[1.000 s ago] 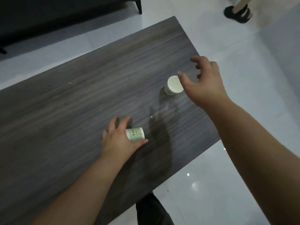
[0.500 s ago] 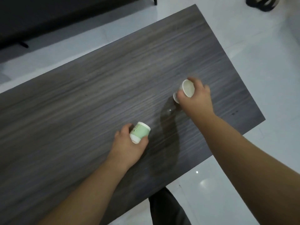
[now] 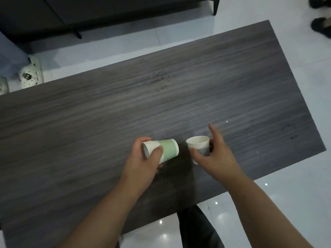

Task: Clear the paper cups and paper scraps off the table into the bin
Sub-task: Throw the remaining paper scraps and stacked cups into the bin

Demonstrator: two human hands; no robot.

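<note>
My left hand (image 3: 143,163) grips a green-and-white paper cup (image 3: 167,149) held on its side above the dark wooden table (image 3: 107,108), its mouth pointing right. My right hand (image 3: 215,156) holds a white paper cup (image 3: 198,142) upright, its open mouth facing up, index finger stretched out above it. The two cups are close together, a small gap apart, near the table's front edge. A tiny white paper scrap (image 3: 227,121) lies on the table beyond my right hand. No bin is in view.
A dark sofa (image 3: 107,13) stands beyond the table. White patterned slippers (image 3: 29,76) of a person are at the far left, black shoes (image 3: 320,25) at the top right. My dark trouser leg (image 3: 197,228) shows below the table edge on the white tiled floor.
Both hands have lifted their cups and brought them together near the front middle of the table. The right hand closed on the white cup a second ago. The view shifted back.
</note>
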